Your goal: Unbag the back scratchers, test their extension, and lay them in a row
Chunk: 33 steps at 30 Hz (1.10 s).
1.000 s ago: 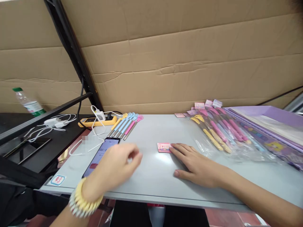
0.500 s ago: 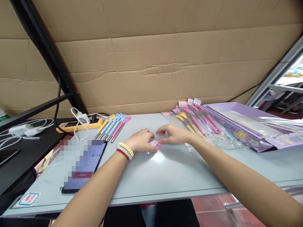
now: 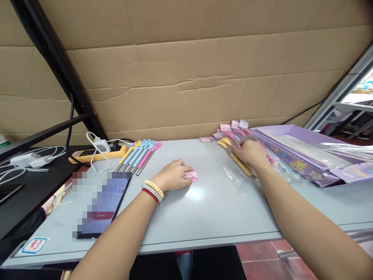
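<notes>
My left hand (image 3: 175, 175) rests on the grey table with curled fingers on the left part of a small pink printed card (image 3: 190, 176). Over on the right, my right hand (image 3: 250, 152) reaches down onto a pile of back scratchers in clear bags. Its fingertips are partly hidden among them. A yellow bagged back scratcher (image 3: 240, 163) lies just left of that hand, and pink ones (image 3: 240, 134) show behind it. Pink header cards (image 3: 225, 127) stick out at the pile's far end. Unbagged back scratchers (image 3: 142, 153) in yellow, blue and pink lie in a row on the left.
A purple printed box (image 3: 291, 155) with clear plastic bags (image 3: 309, 151) in it stands at the right. On the left lie a tablet (image 3: 109, 206), a yellow power strip (image 3: 93, 154) and white charger cables. A cardboard wall (image 3: 186, 70) closes off the back.
My right hand has moved right, from beside the card to the bagged back scratchers. My left hand has stayed at the card, which now lies flatter and shows more of its face.
</notes>
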{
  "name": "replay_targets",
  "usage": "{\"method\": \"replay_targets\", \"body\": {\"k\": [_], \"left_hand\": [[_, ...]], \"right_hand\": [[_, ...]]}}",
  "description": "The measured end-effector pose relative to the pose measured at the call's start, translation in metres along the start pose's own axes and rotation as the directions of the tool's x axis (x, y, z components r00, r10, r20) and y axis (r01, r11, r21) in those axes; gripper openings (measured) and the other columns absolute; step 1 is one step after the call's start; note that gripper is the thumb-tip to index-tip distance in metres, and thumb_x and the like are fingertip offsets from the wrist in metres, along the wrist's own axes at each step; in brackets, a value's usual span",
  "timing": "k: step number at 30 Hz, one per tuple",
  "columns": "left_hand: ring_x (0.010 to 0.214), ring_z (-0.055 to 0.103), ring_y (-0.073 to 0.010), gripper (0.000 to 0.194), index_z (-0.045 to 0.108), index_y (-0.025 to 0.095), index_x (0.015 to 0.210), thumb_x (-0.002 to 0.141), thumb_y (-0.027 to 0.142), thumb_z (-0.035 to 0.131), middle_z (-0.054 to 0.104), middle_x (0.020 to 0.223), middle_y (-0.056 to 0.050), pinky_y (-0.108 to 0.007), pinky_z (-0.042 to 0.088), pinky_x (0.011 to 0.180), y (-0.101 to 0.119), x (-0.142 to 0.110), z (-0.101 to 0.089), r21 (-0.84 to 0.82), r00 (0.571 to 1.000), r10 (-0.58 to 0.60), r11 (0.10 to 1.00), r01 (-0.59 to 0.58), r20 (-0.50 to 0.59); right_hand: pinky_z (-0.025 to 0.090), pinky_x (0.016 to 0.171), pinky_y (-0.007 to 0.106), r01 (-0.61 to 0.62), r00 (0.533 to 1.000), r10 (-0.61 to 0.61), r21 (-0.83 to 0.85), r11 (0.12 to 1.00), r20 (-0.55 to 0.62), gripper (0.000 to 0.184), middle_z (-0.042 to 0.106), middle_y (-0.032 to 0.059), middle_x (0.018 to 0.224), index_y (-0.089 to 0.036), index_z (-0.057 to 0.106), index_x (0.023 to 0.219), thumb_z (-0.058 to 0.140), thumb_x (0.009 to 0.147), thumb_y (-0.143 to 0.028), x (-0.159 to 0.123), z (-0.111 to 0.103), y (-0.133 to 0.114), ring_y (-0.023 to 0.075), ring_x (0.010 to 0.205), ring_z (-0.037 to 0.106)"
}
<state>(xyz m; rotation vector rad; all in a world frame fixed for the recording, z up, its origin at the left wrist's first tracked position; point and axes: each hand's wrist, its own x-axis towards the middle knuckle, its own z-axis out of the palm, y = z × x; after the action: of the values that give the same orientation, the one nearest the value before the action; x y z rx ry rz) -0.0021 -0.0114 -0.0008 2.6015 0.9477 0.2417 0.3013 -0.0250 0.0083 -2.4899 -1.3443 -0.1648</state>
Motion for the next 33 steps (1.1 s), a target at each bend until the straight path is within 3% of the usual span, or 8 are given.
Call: {"method": "replay_targets", "body": {"k": [7, 12, 15, 21, 25, 29, 31, 33], "left_hand": [[0.102, 0.051, -0.0250, 0.047, 0.058, 0.025, 0.121, 0.078, 0.043, 0.051, 0.053, 0.102, -0.008, -0.034, 0.042, 0.087, -0.002, 0.000, -0.001, 0.036, 1.000, -0.011, 0.999, 0.011, 0.003], [0.103, 0.052, -0.0255, 0.053, 0.058, 0.023, 0.122, 0.076, 0.050, 0.053, 0.054, 0.107, -0.009, -0.033, 0.042, 0.086, -0.001, 0.000, -0.003, 0.033, 1.000, -0.029, 0.999, 0.029, 0.002], [0.100, 0.054, -0.0250, 0.060, 0.056, 0.021, 0.124, 0.075, 0.057, 0.054, 0.056, 0.108, -0.009, -0.033, 0.043, 0.085, -0.002, 0.001, -0.003, -0.009, 0.999, -0.039, 0.999, 0.039, -0.008], [0.096, 0.057, -0.0233, 0.052, 0.063, 0.016, 0.105, 0.086, 0.057, 0.038, 0.065, 0.104, -0.010, -0.032, 0.042, 0.085, -0.008, 0.010, -0.003, -0.298, 0.932, -0.209, 0.947, 0.117, -0.297], [0.073, 0.060, -0.0175, 0.048, 0.060, 0.018, 0.097, 0.084, 0.060, 0.042, 0.067, 0.085, -0.007, -0.027, 0.044, 0.064, -0.009, 0.020, -0.008, -0.765, 0.830, -0.463, 0.640, 0.070, -0.311], [0.055, 0.055, -0.0100, 0.012, 0.057, 0.015, 0.085, 0.081, 0.025, 0.054, 0.062, 0.069, -0.003, -0.022, 0.041, 0.054, -0.003, 0.019, -0.015, -0.955, 0.755, -0.599, 0.272, -0.121, -0.266], [0.053, 0.053, -0.0087, 0.001, 0.056, 0.013, 0.078, 0.076, 0.013, 0.056, 0.059, 0.064, -0.001, -0.023, 0.043, 0.057, 0.001, 0.014, -0.017, -0.966, 0.784, -0.569, 0.208, -0.153, -0.246], [0.054, 0.053, -0.0091, 0.003, 0.057, 0.011, 0.075, 0.073, 0.010, 0.059, 0.058, 0.062, -0.001, -0.025, 0.045, 0.060, 0.005, 0.008, -0.016, -0.969, 0.851, -0.474, 0.195, -0.149, -0.226]], "right_hand": [[0.045, 0.078, 0.041, 0.154, 0.977, -0.154, -0.014, 0.988, -0.147, 0.042, 0.061, 0.0233, 0.108, -0.010, 0.064, 0.106, 0.050, 0.080, -0.040, -0.013, -0.011, -0.014, 0.0340, 0.101, 0.058], [0.047, 0.072, 0.040, 0.276, 0.941, -0.256, -0.068, 0.959, 0.222, 0.043, 0.066, 0.0191, 0.095, -0.013, 0.069, 0.090, 0.051, 0.078, -0.050, -0.033, -0.007, -0.042, 0.0322, 0.090, 0.063], [0.046, 0.070, 0.039, 0.315, 0.922, -0.274, -0.118, 0.942, 0.273, 0.035, 0.065, 0.0217, 0.099, -0.012, 0.069, 0.091, 0.047, 0.081, -0.036, -0.040, -0.001, -0.052, 0.0325, 0.090, 0.063], [0.038, 0.059, 0.028, 0.449, 0.882, -0.461, 0.119, 0.885, 0.101, 0.018, 0.066, 0.0108, 0.074, -0.016, 0.063, 0.070, 0.048, 0.075, -0.024, -0.056, -0.015, -0.063, 0.0215, 0.071, 0.061], [0.031, 0.052, 0.025, 0.652, 0.722, -0.690, 0.279, 0.705, 0.058, 0.016, 0.057, 0.0014, 0.056, -0.018, 0.053, 0.057, 0.052, 0.073, -0.022, -0.090, -0.039, -0.081, 0.0117, 0.053, 0.048], [0.026, 0.049, 0.024, 0.737, 0.511, -0.845, 0.426, 0.525, 0.158, 0.036, 0.046, -0.0017, 0.048, -0.017, 0.047, 0.051, 0.060, 0.076, -0.041, -0.111, -0.055, -0.094, 0.0079, 0.048, 0.039], [0.027, 0.049, 0.023, 0.640, 0.594, -0.799, 0.548, 0.539, 0.092, 0.043, 0.045, -0.0014, 0.052, -0.017, 0.048, 0.055, 0.060, 0.075, -0.053, -0.106, -0.054, -0.097, 0.0078, 0.050, 0.040], [0.030, 0.050, 0.023, 0.480, 0.786, -0.616, 0.680, 0.554, -0.054, 0.041, 0.053, 0.0011, 0.062, -0.016, 0.053, 0.066, 0.060, 0.075, -0.056, -0.095, -0.045, -0.100, 0.0087, 0.055, 0.044]]}}
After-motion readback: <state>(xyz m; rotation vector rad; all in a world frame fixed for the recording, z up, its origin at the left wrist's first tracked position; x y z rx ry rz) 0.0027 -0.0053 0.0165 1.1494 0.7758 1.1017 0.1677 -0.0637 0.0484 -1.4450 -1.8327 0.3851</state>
